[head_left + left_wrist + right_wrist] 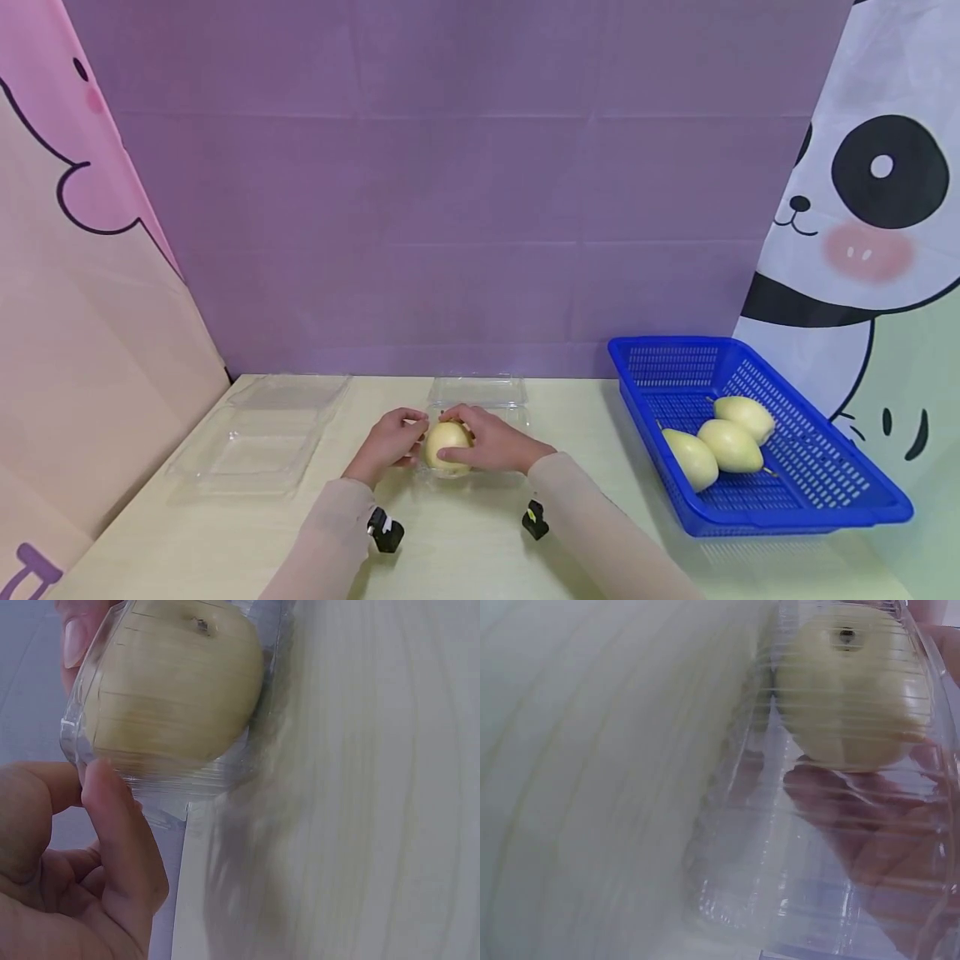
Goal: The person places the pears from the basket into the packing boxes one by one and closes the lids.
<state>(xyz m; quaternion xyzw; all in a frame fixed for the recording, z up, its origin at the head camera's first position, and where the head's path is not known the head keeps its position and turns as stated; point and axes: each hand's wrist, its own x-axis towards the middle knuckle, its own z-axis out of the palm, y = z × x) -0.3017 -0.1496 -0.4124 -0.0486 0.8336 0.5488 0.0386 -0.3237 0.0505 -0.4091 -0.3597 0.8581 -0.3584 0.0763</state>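
Head view: a person in pale sleeves [330, 533] works at the middle of a light tabletop [450, 554], with a purple backdrop [465, 183] hanging along its far edge. A clear plastic box [519, 416] sits midway between the left and right edges, its lid [480, 390] folded open toward the far edge. In the box's left end is a round, pale yellow fruit [444, 441]. The right hand [495, 442] grips this fruit, thumb across its near side and fingers over its top. The left hand [390, 442] is just beside it, fingers bent, at the box's left side. Toward the tabletop's far left corner lies a second clear box [255, 450], also open. Along the right edge stands a blue basket [795, 521] holding three more fruits [729, 446] bunched at its left side. Left wrist view: the fruit shows behind the box's ribbed clear wall, and left fingertips touch the box's rim; whether they pinch it, I cannot tell. Right wrist view: through the ribbed wall, the right hand's fingers rest against the fruit, whose dark dimple faces the camera.
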